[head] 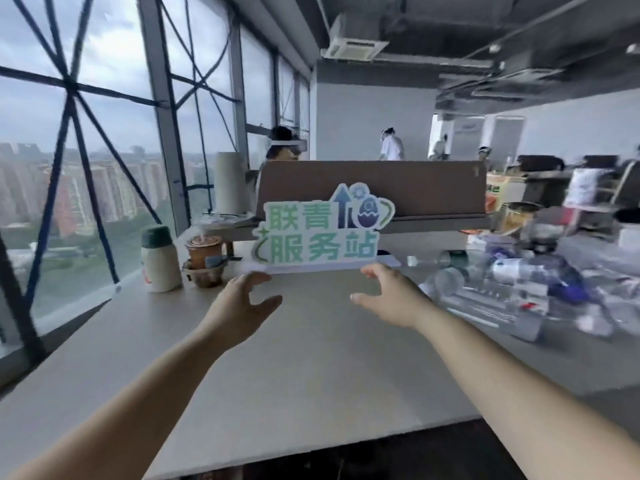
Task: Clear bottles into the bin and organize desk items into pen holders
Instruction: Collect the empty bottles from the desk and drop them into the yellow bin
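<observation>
Motion blur smears the clear plastic bottles, lying heaped on the pale desk beyond the right hand's fingertips, so their count is unclear. Both hands, the left hand included, hover with fingers spread and empty, just short of a flat cut-out sign with green lettering.

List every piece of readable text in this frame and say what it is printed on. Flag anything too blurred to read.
"联青" on the upper row of the standing desk sign, in green.
"服务站" on the lower row of the same sign.
Orange box at the back right: some print, too blurred to read.
Labels on the clear plastic bottles lying at right: blurred, unreadable.
Cream flask at left: a red mark low on its side, unreadable.
</observation>
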`<action>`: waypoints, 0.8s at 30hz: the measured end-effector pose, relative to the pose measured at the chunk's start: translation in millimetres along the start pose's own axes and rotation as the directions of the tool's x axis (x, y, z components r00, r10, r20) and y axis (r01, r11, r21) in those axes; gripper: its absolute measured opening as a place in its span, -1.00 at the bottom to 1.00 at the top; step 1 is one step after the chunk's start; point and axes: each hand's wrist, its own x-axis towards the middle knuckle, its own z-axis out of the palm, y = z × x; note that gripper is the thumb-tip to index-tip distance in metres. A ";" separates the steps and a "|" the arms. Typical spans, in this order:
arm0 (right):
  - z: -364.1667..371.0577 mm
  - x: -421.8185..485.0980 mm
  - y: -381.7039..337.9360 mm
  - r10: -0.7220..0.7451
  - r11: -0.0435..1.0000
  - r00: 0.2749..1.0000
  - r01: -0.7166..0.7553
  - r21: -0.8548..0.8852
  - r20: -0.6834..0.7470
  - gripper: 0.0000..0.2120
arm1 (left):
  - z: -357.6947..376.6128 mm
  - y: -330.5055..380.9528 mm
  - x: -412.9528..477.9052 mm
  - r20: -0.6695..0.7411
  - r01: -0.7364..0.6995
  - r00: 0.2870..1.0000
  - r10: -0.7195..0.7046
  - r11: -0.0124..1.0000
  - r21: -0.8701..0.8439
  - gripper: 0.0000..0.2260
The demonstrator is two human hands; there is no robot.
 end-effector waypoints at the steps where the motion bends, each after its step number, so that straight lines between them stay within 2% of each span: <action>1: -14.7 -5.9 22.1 0.046 0.999 0.999 -0.047 -0.016 -0.025 -0.42 | 19.9 16.5 7.5 0.031 -0.028 0.999 0.029 0.999 -0.020 -0.59; 6: -76.6 -34.6 119.3 0.247 0.964 0.959 -0.258 -0.068 -0.141 -0.41 | 118.1 99.8 34.5 0.189 -0.194 0.961 0.202 0.979 -0.058 -0.56; 13: -128.2 -57.1 226.8 0.421 0.882 0.871 -0.458 -0.107 -0.254 -0.43 | 238.1 184.0 60.1 0.383 -0.470 0.816 0.432 0.883 0.005 -0.51; 16: -140.1 -59.0 262.0 0.522 0.792 0.810 -0.576 -0.203 -0.267 -0.37 | 276.9 204.6 71.2 0.444 -0.553 0.772 0.454 0.825 0.117 -0.45; 18: -142.5 -59.1 280.6 0.555 0.750 0.794 -0.606 -0.263 -0.247 -0.32 | 297.7 211.5 78.0 0.469 -0.546 0.769 0.434 0.828 0.129 -0.40; 20: -142.3 -57.8 293.4 0.555 0.754 0.799 -0.600 -0.267 -0.231 -0.29 | 313.7 215.6 81.8 0.493 -0.545 0.759 0.425 0.829 0.124 -0.35; 24: -138.7 -51.2 306.1 0.528 0.775 0.830 -0.558 -0.295 -0.182 -0.24 | 334.6 215.6 87.3 0.566 -0.615 0.715 0.411 0.755 0.228 -0.31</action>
